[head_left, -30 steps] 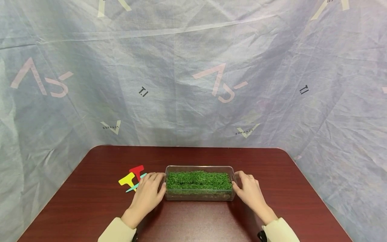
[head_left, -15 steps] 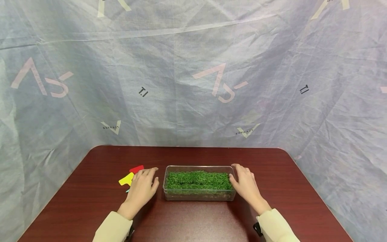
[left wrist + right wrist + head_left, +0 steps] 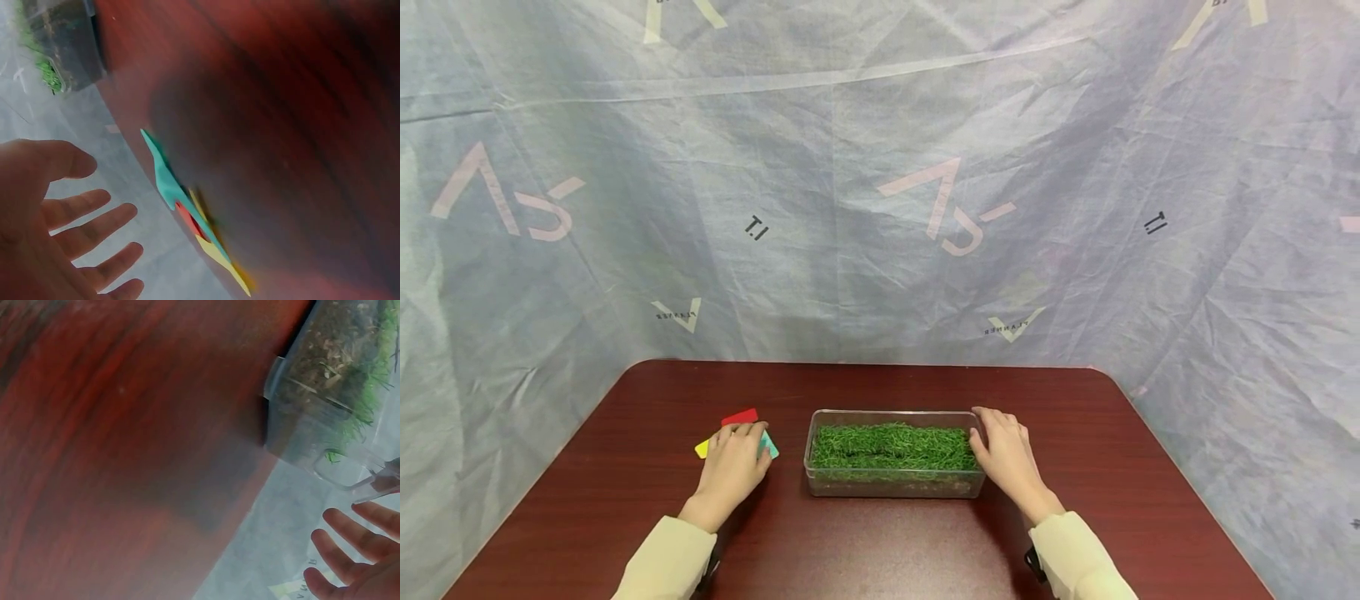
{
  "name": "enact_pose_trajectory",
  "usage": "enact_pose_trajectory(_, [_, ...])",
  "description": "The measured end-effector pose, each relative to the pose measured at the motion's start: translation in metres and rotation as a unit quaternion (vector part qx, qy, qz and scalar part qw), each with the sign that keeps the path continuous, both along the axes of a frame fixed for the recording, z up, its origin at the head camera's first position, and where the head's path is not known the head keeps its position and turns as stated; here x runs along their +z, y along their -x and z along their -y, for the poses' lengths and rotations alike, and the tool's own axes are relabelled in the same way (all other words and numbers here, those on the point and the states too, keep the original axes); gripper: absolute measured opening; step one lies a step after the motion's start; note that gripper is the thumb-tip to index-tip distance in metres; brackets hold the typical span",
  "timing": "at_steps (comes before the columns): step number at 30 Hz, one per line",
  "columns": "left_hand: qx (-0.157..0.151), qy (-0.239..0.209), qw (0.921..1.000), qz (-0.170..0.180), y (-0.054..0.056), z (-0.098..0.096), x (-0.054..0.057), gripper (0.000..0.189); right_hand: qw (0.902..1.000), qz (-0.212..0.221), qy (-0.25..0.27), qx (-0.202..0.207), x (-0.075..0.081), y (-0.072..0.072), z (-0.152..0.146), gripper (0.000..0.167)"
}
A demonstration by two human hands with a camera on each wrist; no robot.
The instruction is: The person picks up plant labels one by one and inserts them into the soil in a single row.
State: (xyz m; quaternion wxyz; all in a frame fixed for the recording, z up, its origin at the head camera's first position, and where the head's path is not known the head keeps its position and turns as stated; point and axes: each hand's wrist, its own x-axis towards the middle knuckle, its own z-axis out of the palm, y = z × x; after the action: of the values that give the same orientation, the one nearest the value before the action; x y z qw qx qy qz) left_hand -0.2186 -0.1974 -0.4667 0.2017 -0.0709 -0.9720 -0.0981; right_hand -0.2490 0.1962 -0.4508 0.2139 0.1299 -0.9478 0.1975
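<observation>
A clear plastic box (image 3: 895, 486) of green grass (image 3: 891, 454) on soil stands on the table. To its left lie T-shaped plant labels: a red label (image 3: 740, 417), a yellow label (image 3: 702, 449) and a teal label (image 3: 771, 447). My left hand (image 3: 730, 467) is over them and partly hides them. In the left wrist view its fingers (image 3: 94, 234) are spread, apart from the teal label (image 3: 167, 184). At the box's right end is my right hand (image 3: 1009, 454), thumb at the rim. Its loosely extended fingers (image 3: 350, 534) show outside the wall in the right wrist view.
The dark red-brown table (image 3: 895, 550) has rounded far corners. Behind it and along both sides hangs a wrinkled grey-blue cloth (image 3: 835, 250) with printed letters. Light sleeves (image 3: 666, 558) cover both forearms.
My left hand has left the box's left end and moved left over the labels. My right hand has shifted slightly inward at the right end. The box has hardly moved.
</observation>
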Motion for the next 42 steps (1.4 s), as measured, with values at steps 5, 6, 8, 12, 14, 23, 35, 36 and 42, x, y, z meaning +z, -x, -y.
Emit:
enact_pose_trajectory(5, [0.007, 0.007, 0.9999, 0.009, 0.003, 0.005, -0.001, 0.04, 0.9999, 0.011, 0.003, 0.0, -0.002, 0.0, 0.0, 0.033])
enact_pose_trajectory(6, [0.007, 0.008, 0.9999, 0.011, 0.004, 0.006, -0.001, 0.04, 0.9999, 0.011, 0.003, 0.0, -0.002, 0.0, 0.001, 0.033])
enact_pose_trajectory(8, [0.008, 0.009, 0.9998, 0.015, 0.005, 0.008, -0.002, 0.04, 0.9999, 0.011, 0.001, -0.002, -0.002, 0.001, 0.001, 0.033])
enact_pose_trajectory(12, [0.006, 0.009, 0.9997, 0.022, 0.006, 0.01, -0.004, 0.04, 0.9999, 0.016, -0.001, -0.006, -0.003, 0.001, 0.002, 0.033])
enact_pose_trajectory(14, [0.003, 0.013, 0.9997, 0.023, 0.006, 0.011, -0.005, 0.04, 0.9997, 0.022, 0.001, -0.007, -0.003, 0.001, 0.003, 0.033])
enact_pose_trajectory(23, [-0.004, 0.023, 0.999, 0.037, 0.011, 0.015, -0.009, 0.041, 0.9996, 0.027, 0.009, -0.007, -0.005, 0.0, 0.003, 0.034])
enact_pose_trajectory(35, [-0.012, 0.028, 0.9976, 0.061, 0.015, 0.017, -0.011, 0.046, 0.9999, 0.001, -0.013, 0.008, -0.008, 0.002, 0.003, 0.033])
enact_pose_trajectory(36, [-0.013, 0.03, 0.9975, 0.062, 0.015, 0.017, -0.011, 0.047, 0.9999, 0.0, -0.012, 0.008, -0.008, 0.002, 0.003, 0.033])
enact_pose_trajectory(42, [-0.017, 0.037, 0.9972, 0.063, 0.017, 0.016, -0.011, 0.047, 0.9999, -0.001, -0.007, 0.01, -0.007, 0.0, 0.003, 0.033])
